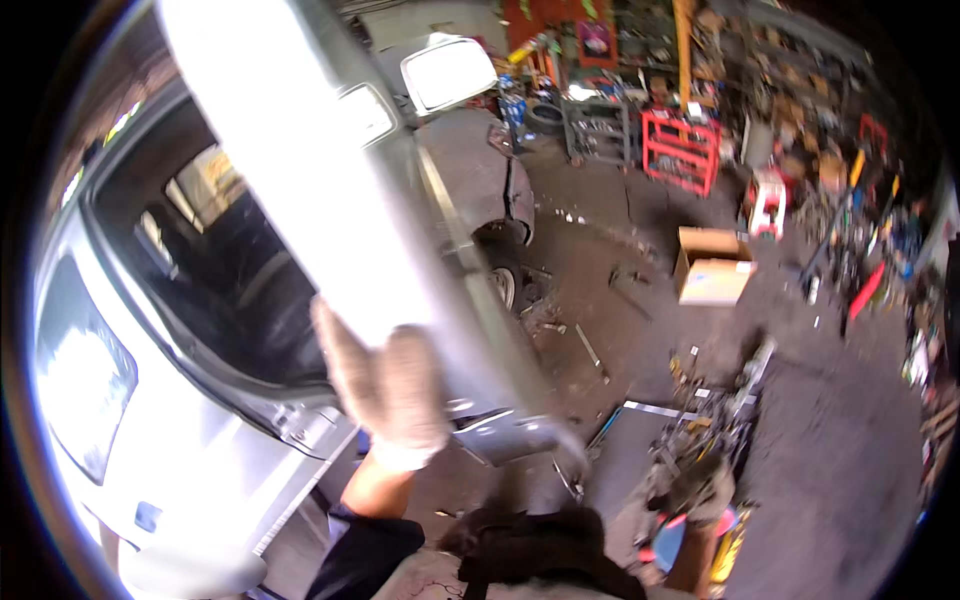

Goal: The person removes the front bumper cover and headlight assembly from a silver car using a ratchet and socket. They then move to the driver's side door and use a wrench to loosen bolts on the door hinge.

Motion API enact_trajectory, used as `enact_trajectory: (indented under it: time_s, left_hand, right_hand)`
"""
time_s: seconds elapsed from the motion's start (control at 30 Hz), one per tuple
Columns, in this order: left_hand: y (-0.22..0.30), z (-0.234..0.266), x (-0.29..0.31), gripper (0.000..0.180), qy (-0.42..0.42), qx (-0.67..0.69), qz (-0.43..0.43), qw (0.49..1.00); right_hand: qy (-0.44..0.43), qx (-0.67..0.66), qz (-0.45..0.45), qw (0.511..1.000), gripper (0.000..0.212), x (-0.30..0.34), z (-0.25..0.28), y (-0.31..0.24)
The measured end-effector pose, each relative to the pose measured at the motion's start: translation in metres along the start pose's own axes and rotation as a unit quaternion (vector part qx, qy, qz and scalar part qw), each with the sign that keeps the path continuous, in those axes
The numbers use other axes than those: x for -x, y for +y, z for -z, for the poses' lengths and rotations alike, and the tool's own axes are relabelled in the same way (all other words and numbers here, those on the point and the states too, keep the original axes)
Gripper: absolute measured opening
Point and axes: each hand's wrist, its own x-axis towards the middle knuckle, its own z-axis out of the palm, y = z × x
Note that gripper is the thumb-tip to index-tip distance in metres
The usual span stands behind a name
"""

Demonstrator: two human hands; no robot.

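My left hand, in a pale work glove, is at a silver vehicle door. Its fingers and thumb part around the door's bright, glare-washed edge. Beside the door, the cab's opening shows a dark interior. A side mirror stands out near the door's upper part. My right hand, also gloved, hangs low on the right above a blue and pink round container. Blur hides its fingers, and whether it holds anything does not show. A heap of metal tools and parts lies just beyond it.
An open cardboard box stands on the dark floor, with a red rack and a grey cart behind. A long bar lies nearer. Cluttered shelves and piled tools line the right side.
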Motion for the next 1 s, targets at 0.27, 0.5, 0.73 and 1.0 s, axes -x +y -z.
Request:
enact_trajectory:
  time_s: [0.27,0.5,0.73,1.0]
  left_hand:
    - [0.005,0.011,-0.017,0.096,-0.07,-0.046,-0.213,0.973]
    - [-0.064,0.087,-0.031,0.064,-0.323,0.264,-0.25,0.874]
    - [-0.227,0.26,0.005,0.061,-0.153,0.455,0.336,0.81]
    - [-0.315,0.301,-0.046,0.065,0.026,0.279,0.413,0.867]
  right_hand:
    - [-0.097,-0.117,-0.208,0.966,0.029,0.04,-0.14,0.055]
    - [-0.162,-0.18,-0.344,0.907,0.033,0.046,-0.278,0.15]
    - [-0.154,-0.175,-0.417,0.879,0.043,-0.018,-0.4,0.215]
    - [-0.068,-0.05,-0.236,0.968,0.021,-0.157,-0.588,0.357]
